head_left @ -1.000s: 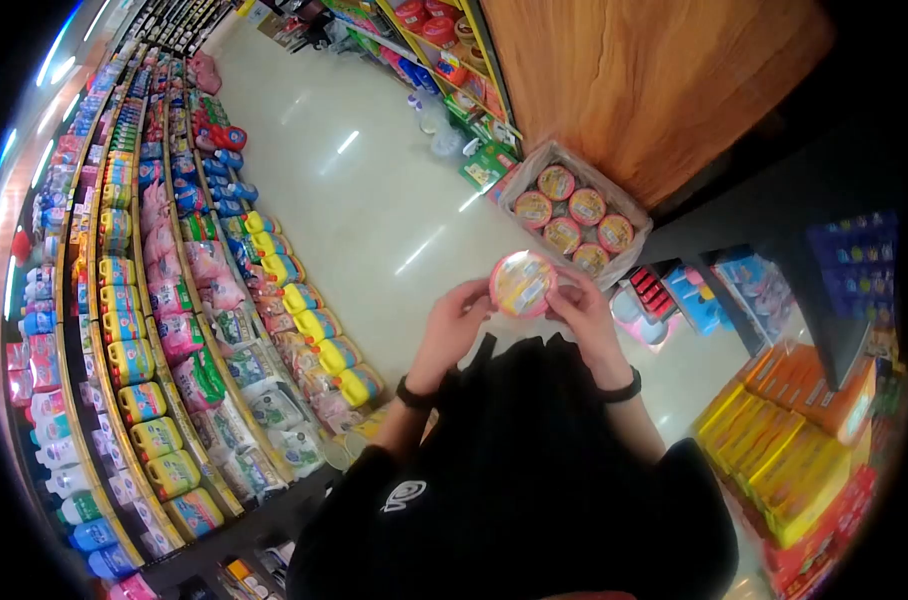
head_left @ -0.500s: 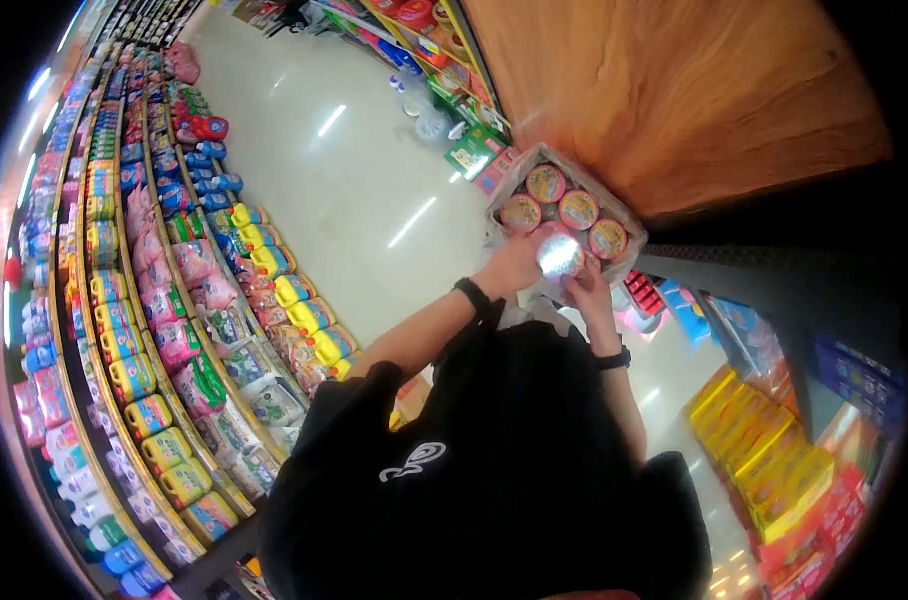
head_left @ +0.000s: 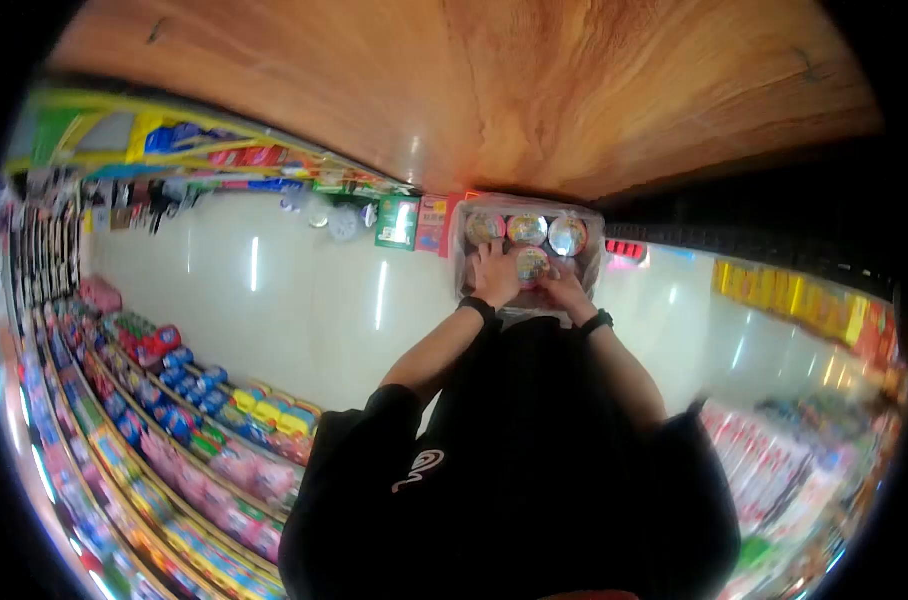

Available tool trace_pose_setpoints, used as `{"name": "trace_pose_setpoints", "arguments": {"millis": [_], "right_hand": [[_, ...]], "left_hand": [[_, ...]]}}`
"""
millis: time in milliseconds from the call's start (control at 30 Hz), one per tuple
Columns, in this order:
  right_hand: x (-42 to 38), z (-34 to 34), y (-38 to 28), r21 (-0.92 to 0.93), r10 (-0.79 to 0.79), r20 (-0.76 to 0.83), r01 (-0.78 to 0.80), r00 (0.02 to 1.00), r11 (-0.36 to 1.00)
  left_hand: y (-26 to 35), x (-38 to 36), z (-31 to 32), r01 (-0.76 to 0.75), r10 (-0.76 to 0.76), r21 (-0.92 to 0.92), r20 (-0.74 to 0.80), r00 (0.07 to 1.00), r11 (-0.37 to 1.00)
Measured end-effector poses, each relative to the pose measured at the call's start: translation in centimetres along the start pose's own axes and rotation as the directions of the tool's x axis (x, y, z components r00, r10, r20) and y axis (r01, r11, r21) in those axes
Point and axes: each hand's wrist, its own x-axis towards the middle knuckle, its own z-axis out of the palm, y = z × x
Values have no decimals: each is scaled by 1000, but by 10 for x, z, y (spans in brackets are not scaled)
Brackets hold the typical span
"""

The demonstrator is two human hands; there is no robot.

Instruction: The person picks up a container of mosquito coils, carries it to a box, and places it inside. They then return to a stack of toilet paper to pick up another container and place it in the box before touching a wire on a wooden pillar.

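Observation:
A tray-like box (head_left: 596, 262) lined with clear plastic holds several round-lidded tubs. Three of them line its far side, one being a shiny-topped tub (head_left: 567, 237). Nearer to me, between my hands, is another round tub (head_left: 532, 265) with a printed lid. My left hand (head_left: 495, 277) lies at its left, fingers stretched and spread over the box's left part. At the tub's right edge, my right hand (head_left: 568, 291) has its fingers curled against it. The fingertips of the right hand are partly hidden. Each wrist wears a black band.
A large wood-grain surface (head_left: 454, 90) spans the top of view, directly beyond the box. Green and pink packs (head_left: 398, 222) stand left of it. Shelves of bottles and bags (head_left: 194, 440) curve along the left. Yellow boxes (head_left: 789, 295) sit at right, above the pale floor (head_left: 314, 290).
My view has turned, so the box now appears level and the wooden surface fills the top. The tub between my hands sits in the near row, and my left hand's fingers have spread out.

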Motion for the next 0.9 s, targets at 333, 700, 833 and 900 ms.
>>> {"name": "trace_pose_setpoints", "arguments": {"millis": [333,700,833,900], "right_hand": [[5,40,24,-501,-212,-446,-46,869,864],[15,54,44,-623,-323,-502,-77,802,778],[8,57,55,-607,-560,-645,97,520,789],[-27,55,35,-467,-528,-688,253,498,847]], "left_hand": [[-40,15,-3,-247,254,-59,215,943,967],[-50,48,-16,-404,370,-54,521,769,913],[-34,24,-22,-416,403,-21,298,865,909],[-32,21,-16,-396,363,51,307,880,917]]}}
